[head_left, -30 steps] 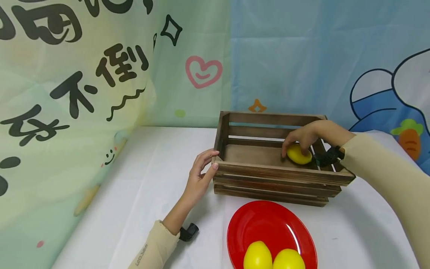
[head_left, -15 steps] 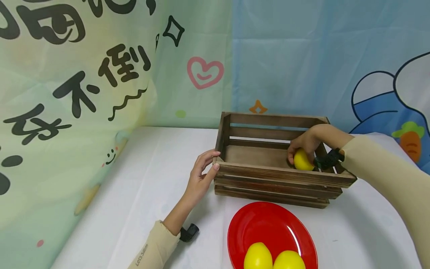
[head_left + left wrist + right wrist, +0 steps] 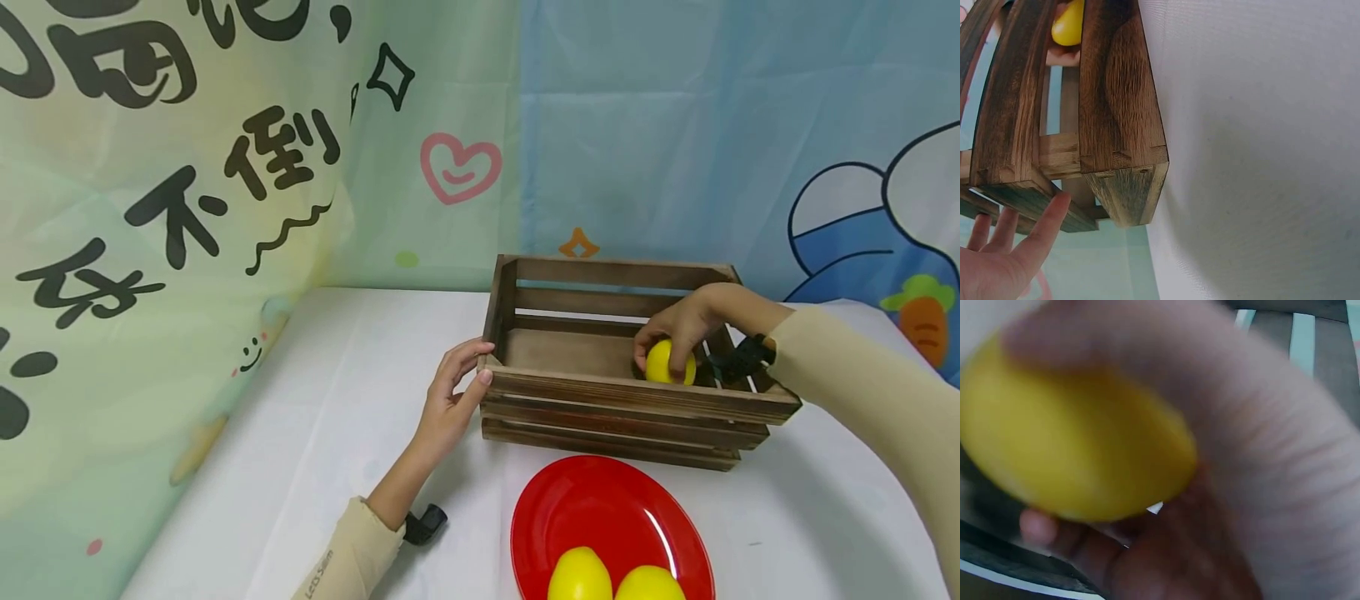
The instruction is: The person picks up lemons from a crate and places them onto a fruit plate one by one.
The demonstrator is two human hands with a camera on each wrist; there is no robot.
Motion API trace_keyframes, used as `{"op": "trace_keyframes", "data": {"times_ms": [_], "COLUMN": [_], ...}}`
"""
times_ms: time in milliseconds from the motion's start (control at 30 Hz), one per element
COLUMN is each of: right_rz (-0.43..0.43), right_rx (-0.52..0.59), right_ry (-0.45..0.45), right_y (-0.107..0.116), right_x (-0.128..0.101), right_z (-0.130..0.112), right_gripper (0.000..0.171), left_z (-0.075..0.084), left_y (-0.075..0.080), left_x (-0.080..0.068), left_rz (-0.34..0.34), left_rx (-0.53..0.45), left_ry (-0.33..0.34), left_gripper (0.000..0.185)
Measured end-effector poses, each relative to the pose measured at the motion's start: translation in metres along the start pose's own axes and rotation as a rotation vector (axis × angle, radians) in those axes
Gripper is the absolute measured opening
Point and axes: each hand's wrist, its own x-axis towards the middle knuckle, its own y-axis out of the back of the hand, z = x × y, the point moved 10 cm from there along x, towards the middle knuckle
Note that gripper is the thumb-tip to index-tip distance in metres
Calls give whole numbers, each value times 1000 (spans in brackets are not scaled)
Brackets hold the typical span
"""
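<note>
Inside the right part of the slatted wooden crate (image 3: 570,385), my right hand (image 3: 678,321) holds a yellow lemon (image 3: 660,363) between thumb and fingers. The right wrist view shows this lemon (image 3: 1072,437) large, with the thumb over its top and fingers below. My left hand (image 3: 450,400) touches the crate's left front corner, its fingers and thumb fairly straight. In the left wrist view, those fingertips (image 3: 1059,206) lie against the ends of the slats. Part of the lemon (image 3: 1069,24) shows there through a gap.
In front of the crate lies a red plate (image 3: 592,508) bearing two more yellow lemons (image 3: 581,577), cut off by the lower edge of the head view. A white cloth (image 3: 360,367) covers the table, and a printed curtain (image 3: 637,125) hangs behind.
My right hand shifts slightly inside the crate, and the lemon turns from lying lengthwise to a more end-on pose in its grip. The left hand stays at the corner.
</note>
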Motion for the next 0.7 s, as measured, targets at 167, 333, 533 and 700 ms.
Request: {"op": "trace_keyframes", "data": {"times_ms": [167, 333, 533, 700], "right_rz": [6, 0, 27, 18], "right_rx": [116, 166, 203, 247], "right_ry": [0, 47, 156, 239], "right_y": [-1, 1, 9, 13], "right_x": [1, -2, -8, -14], "right_z": [-2, -9, -20, -29], "right_gripper": [37, 38, 42, 47], "left_z": [0, 2, 2, 3], "left_y": [-1, 0, 0, 0], "left_x": [-1, -1, -1, 0], "left_rz": [2, 6, 7, 8], "left_rx": [-1, -5, -1, 3], "left_ry": [7, 2, -6, -10], "left_gripper": [34, 35, 35, 35]}}
